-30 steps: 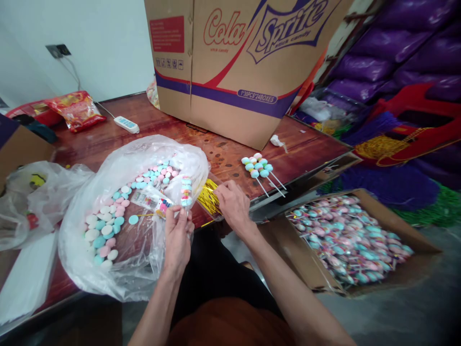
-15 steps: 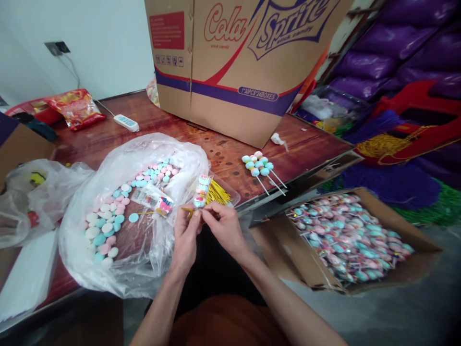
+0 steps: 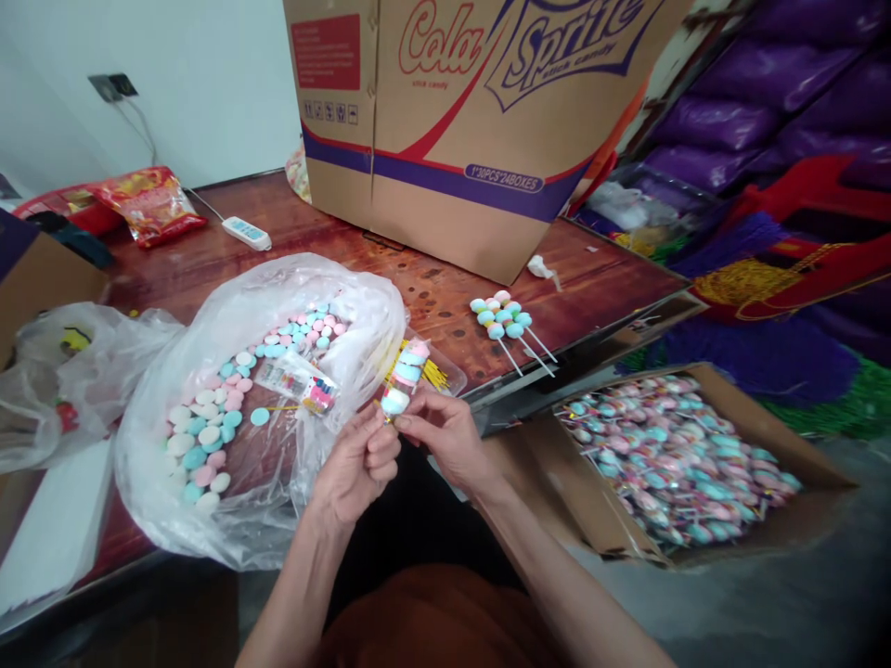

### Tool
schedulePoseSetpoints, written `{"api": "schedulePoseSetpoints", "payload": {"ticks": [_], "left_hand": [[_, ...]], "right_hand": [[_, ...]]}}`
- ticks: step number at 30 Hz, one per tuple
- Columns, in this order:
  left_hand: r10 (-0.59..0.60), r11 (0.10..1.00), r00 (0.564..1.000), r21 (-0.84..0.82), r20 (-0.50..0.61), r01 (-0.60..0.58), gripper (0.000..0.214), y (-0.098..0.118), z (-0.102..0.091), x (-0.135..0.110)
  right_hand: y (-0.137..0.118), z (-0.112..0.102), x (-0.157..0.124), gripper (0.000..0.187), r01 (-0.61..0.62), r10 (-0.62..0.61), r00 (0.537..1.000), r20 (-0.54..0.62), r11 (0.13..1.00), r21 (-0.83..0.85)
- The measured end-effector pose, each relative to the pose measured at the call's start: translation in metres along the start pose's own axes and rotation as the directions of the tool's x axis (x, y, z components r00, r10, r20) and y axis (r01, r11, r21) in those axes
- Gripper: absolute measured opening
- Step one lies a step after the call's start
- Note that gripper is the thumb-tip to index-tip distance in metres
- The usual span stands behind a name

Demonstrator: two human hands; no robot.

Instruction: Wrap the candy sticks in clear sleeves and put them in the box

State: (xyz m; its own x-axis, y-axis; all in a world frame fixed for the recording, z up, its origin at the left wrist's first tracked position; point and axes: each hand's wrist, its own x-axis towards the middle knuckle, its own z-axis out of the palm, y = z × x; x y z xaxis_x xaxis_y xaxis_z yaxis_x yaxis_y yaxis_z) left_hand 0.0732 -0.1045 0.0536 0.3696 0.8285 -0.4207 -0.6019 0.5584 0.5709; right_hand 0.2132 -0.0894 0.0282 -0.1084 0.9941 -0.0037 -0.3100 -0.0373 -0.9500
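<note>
Both hands meet just in front of the table edge. My left hand is closed round the stick of a wrapped candy skewer of pink, blue and white discs, which points up and to the right. My right hand pinches at the base of the same skewer, where a thin gold twist tie seems to sit. Behind the skewer lies a bundle of gold twist ties in a clear tray. A large clear plastic bag of loose pastel candy discs lies open to the left.
Three finished candy skewers lie on the brown table. A big Cola Sprite carton stands behind. An open cardboard box of wrapped skewers sits low at the right. A power strip and red snack packets lie far left.
My right hand left the gold ties and came to the skewer's base. The left hand tilted the skewer from upright towards the right and drew it nearer to me.
</note>
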Motion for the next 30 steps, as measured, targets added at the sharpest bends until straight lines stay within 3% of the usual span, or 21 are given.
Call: {"api": "schedulePoseSetpoints", "payload": {"ticks": [3,6,11,16,20,25,28,30], "left_hand": [[-0.097,0.995,0.991,0.027,0.094,0.095,0.051,0.000,0.001,-0.003],[0.000,0.992,1.000,0.125,0.029,-0.003,0.049,-0.006,0.003,-0.001],[0.274,0.932,0.958,0.266,-0.081,-0.244,0.044,-0.013,0.006,0.003],[0.353,0.893,0.935,0.316,-0.045,-0.322,0.038,-0.016,0.003,0.003],[0.516,0.753,0.856,0.495,-0.035,-0.434,0.031,-0.022,-0.002,0.004],[0.645,0.569,0.764,0.665,0.003,-0.483,0.019,-0.028,-0.008,0.009],[0.729,0.478,0.684,0.722,-0.009,-0.500,0.015,-0.032,-0.010,0.011],[0.728,0.523,0.683,0.692,-0.059,-0.498,0.018,-0.034,-0.010,0.012]], "right_hand": [[-0.014,-0.011,0.002,0.026,0.079,-0.056,0.986,0.155,0.986,-0.146],[-0.018,-0.014,0.001,0.019,0.095,-0.033,0.973,0.230,0.960,-0.263],[-0.009,-0.003,-0.009,0.014,0.086,-0.041,0.989,0.143,0.942,-0.325],[-0.006,0.004,-0.012,0.014,0.136,-0.106,0.990,0.093,0.888,-0.439],[-0.005,0.005,-0.012,0.016,0.188,-0.194,0.980,0.035,0.860,-0.474],[-0.004,0.012,-0.012,0.015,0.205,-0.242,0.970,-0.023,0.864,-0.459],[-0.005,0.017,-0.009,0.015,0.067,-0.102,0.991,-0.092,0.943,-0.327],[-0.005,0.018,-0.007,0.018,-0.088,0.080,0.995,-0.062,0.986,-0.142]]}}
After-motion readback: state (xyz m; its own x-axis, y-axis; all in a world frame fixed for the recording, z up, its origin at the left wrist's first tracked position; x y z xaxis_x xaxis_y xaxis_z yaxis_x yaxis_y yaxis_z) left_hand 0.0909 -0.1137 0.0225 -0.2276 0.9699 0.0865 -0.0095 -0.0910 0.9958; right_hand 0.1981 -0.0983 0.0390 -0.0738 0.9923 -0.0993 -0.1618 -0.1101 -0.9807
